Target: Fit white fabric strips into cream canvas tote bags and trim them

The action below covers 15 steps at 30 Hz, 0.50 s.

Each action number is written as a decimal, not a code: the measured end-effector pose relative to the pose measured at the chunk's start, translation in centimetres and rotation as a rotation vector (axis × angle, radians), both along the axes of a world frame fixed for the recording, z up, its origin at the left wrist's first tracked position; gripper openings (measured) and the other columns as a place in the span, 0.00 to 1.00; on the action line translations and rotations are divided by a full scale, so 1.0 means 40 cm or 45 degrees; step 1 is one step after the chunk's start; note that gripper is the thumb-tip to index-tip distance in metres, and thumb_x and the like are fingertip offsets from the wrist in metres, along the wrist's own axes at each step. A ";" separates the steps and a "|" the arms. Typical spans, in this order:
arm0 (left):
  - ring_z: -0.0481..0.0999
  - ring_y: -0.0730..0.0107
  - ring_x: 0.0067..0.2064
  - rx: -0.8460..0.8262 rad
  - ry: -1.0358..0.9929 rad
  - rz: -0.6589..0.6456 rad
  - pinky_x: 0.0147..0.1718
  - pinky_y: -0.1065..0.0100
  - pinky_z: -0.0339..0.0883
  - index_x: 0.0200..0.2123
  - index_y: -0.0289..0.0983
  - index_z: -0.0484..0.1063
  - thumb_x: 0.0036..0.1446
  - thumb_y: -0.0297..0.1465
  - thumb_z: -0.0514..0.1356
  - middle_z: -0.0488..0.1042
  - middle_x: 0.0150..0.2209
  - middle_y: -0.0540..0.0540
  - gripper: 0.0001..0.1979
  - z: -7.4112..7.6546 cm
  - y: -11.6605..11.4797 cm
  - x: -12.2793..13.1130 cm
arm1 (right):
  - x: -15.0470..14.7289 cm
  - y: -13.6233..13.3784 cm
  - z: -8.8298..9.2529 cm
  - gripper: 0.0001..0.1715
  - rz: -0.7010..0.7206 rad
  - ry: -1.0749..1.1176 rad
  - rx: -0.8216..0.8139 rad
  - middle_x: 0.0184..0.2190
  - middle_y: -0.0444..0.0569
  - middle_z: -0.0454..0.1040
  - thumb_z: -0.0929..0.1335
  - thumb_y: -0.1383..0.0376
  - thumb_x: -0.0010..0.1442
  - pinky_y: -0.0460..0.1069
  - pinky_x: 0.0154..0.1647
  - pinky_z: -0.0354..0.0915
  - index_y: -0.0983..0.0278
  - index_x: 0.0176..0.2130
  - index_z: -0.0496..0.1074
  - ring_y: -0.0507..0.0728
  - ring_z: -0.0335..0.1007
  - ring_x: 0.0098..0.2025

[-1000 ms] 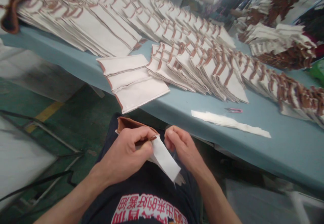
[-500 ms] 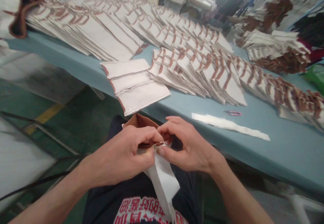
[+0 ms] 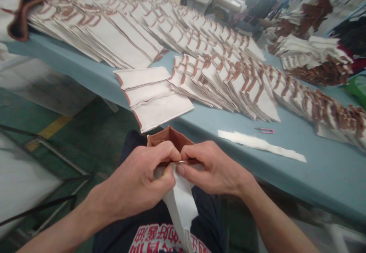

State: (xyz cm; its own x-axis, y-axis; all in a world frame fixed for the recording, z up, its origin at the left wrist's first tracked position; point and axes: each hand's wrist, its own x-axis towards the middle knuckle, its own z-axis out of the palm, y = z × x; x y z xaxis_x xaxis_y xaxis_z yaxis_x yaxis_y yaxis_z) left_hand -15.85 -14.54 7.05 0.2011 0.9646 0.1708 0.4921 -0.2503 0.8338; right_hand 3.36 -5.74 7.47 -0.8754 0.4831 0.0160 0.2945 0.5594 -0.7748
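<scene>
My left hand [image 3: 153,176] and my right hand [image 3: 210,169] meet over my lap, both closed on the edge of a fabric piece. This piece has a brown inside [image 3: 168,135] standing open beyond my fingers. White fabric [image 3: 183,199] hangs from the pinched edge down over my dark printed clothing. Thumbs and forefingers of both hands press close together at the seam; a small shiny bit shows there, too small to name. Just past my hands, a flat white panel [image 3: 160,92] with brown edging overhangs the table's front edge.
Rows of white pieces with brown trim [image 3: 200,43] cover the blue-green table [image 3: 286,180]. Pink-handled thread snips [image 3: 264,130] and a white strip [image 3: 261,145] lie at the right. A heap of brown and white pieces [image 3: 311,58] stands behind. A metal frame [image 3: 57,157] is at left.
My right hand has shifted slightly down and right along the edge. The brown opening of the held piece now shows wider and more upright between and beyond my hands.
</scene>
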 end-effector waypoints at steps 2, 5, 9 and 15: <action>0.69 0.79 0.25 0.118 0.042 -0.013 0.26 0.76 0.60 0.34 0.37 0.74 0.57 0.20 0.54 0.73 0.27 0.56 0.10 -0.010 -0.002 -0.002 | 0.003 0.000 -0.005 0.14 -0.024 0.016 -0.098 0.21 0.36 0.58 0.67 0.64 0.65 0.46 0.26 0.47 0.62 0.27 0.63 0.48 0.52 0.22; 0.75 0.77 0.28 0.255 0.103 -0.052 0.29 0.75 0.64 0.39 0.37 0.74 0.60 0.19 0.54 0.78 0.30 0.53 0.11 -0.029 -0.005 -0.005 | 0.011 0.001 -0.012 0.11 -0.040 0.011 -0.264 0.22 0.36 0.60 0.66 0.65 0.64 0.45 0.26 0.49 0.62 0.29 0.66 0.48 0.54 0.23; 0.79 0.73 0.29 0.418 0.191 -0.079 0.30 0.73 0.67 0.40 0.38 0.71 0.61 0.18 0.53 0.79 0.30 0.51 0.12 -0.056 -0.006 -0.006 | 0.020 -0.001 -0.024 0.10 -0.040 0.019 -0.465 0.22 0.37 0.61 0.66 0.64 0.64 0.45 0.26 0.50 0.63 0.31 0.68 0.48 0.54 0.24; 0.74 0.71 0.24 0.721 0.329 -0.154 0.27 0.71 0.65 0.44 0.40 0.66 0.59 0.17 0.52 0.77 0.27 0.51 0.15 -0.085 -0.003 -0.003 | 0.025 -0.018 -0.035 0.11 -0.092 0.099 -0.893 0.23 0.38 0.59 0.68 0.60 0.60 0.44 0.24 0.49 0.63 0.29 0.66 0.48 0.50 0.24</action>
State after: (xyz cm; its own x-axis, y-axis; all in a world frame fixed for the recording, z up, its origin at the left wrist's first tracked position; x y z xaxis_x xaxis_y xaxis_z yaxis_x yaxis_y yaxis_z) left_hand -15.97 -14.65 3.66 0.4062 0.7068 0.5792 0.6004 -0.6842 0.4139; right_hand 4.36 -6.46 6.07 -0.8498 0.4591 -0.2592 0.2413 -0.0984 -0.9655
